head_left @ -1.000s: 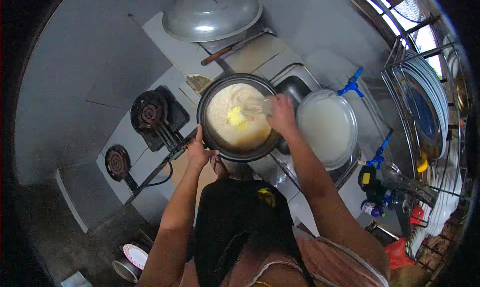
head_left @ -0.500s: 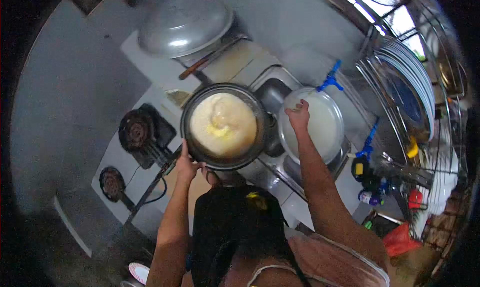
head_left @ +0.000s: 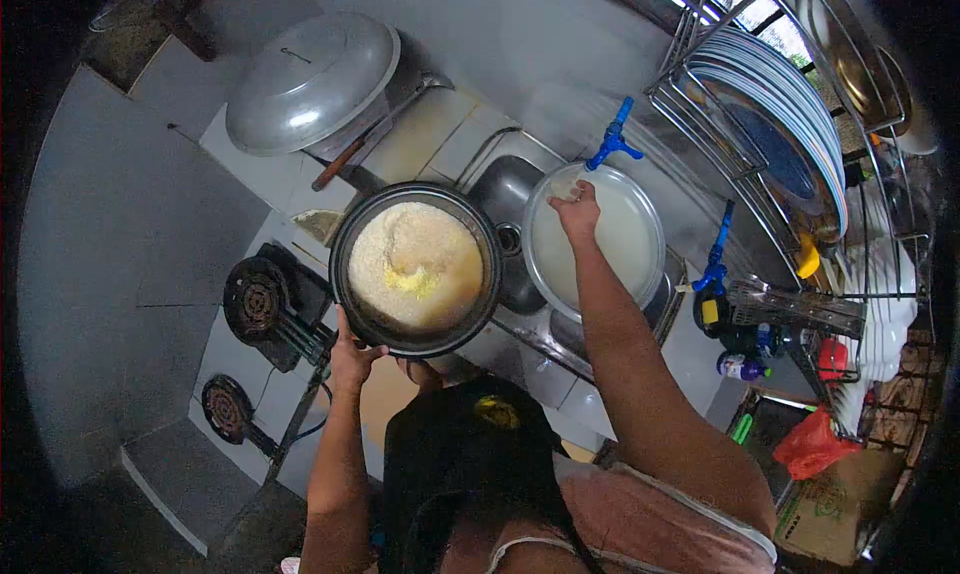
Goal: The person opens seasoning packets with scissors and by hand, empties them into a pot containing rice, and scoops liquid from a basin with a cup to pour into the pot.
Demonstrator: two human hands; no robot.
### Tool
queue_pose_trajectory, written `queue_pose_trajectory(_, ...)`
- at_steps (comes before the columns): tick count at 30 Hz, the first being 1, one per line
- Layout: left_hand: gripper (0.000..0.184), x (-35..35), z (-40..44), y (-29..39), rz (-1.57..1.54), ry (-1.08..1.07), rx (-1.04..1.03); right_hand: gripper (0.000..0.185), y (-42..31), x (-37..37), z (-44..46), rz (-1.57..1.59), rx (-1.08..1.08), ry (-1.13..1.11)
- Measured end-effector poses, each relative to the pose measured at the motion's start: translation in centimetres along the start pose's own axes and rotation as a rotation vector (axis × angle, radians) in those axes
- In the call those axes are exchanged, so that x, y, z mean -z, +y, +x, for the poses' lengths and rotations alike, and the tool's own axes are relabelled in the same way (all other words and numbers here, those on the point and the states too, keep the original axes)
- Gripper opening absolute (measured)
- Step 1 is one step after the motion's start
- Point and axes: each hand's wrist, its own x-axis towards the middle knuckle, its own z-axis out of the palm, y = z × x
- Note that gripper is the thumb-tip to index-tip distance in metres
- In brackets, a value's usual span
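Observation:
My left hand (head_left: 352, 364) grips the near-left rim of a dark round pot (head_left: 342, 296), its thumb and forefinger spread along the edge. Inside lie pale rice grains (head_left: 400, 239) with a yellowish patch near the middle and cloudy liquid pooled at the lower right. Over a wide metal basin (head_left: 655, 264) of whitish water hangs my right hand (head_left: 578, 216). Its fingers are loosely curled with the thumb apart, and nothing shows in them. A blue faucet (head_left: 613, 139) stands just beyond that hand, at the basin's far rim.
Between pot and basin is a metal sink (head_left: 515, 179). Two stove burners (head_left: 255, 299) sit at left. A large lidded metal pot (head_left: 315, 84) and a wooden-handled utensil (head_left: 345, 164) lie behind. A plate rack (head_left: 770, 154), second blue faucet (head_left: 715, 259) and bottles (head_left: 738, 366) stand at right.
The whole view has shifted, so pot and basin appear further left, and it is sharper. My right hand sits slightly nearer the basin's far rim. My left hand keeps its grip on the pot.

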Motion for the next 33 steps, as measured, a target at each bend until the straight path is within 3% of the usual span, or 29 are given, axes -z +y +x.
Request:
queue_pose_trajectory(3, 0.140, -0.7, 0.6, -2.0, -0.135, -0.032, -0.033, 0.088, -1.6, 0.7, -0.8, 0.006, -0.023, -0.015)
queue_pose_trajectory(9, 0.141, 1.0, -0.5, 1.9, 0.048, -0.048, 0.106, 0.089, -0.8, 0.4, -0.6, -0.015, 0.027, 0.005)
queue_pose_trajectory(14, 0.141, 0.6, -0.4, 1.5, 0.129, -0.009, 0.062, 0.088, -0.1, 0.1, -0.3, 0.086, 0.032, -0.001)
queue_pose_trajectory(18, 0.142, 0.3, -0.4, 0.8, 0.006, 0.028, -0.013, 0.087, -1.6, 0.8, -1.0, -0.027, 0.034, 0.029)
queue_pose_trajectory(33, 0.141, 1.2, -0.8, 3.3, 0.123, -0.033, 0.142, 0.088, -1.5, 0.3, -0.8, -0.052, 0.004, 0.031)
